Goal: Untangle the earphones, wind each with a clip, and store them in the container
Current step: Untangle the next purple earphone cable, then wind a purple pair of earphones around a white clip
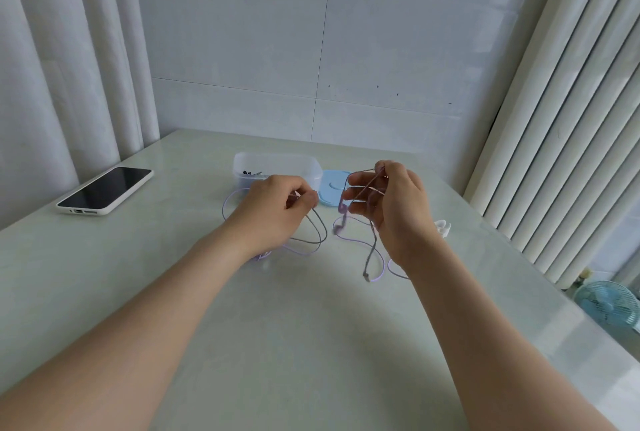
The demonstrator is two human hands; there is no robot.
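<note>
A pale purple earphone cable point(346, 240) lies in loops on the table and rises into both hands. My left hand point(273, 212) pinches a strand of it between thumb and fingers just above the table. My right hand point(391, 202) is raised a little higher, with several turns of cable wound around its fingers and a purple earbud hanging below them. Behind the hands stands a clear plastic container point(277, 167) with something small and dark inside. Its round blue lid point(334, 188) lies beside it. A white clip point(442, 228) rests on the table, right of my right wrist.
A phone in a white case point(105, 190) lies screen up at the table's left. Curtains hang on the left, a white ribbed radiator stands along the right edge, and a small blue fan point(606, 306) sits on the floor at the right. The tiled wall is just behind the table.
</note>
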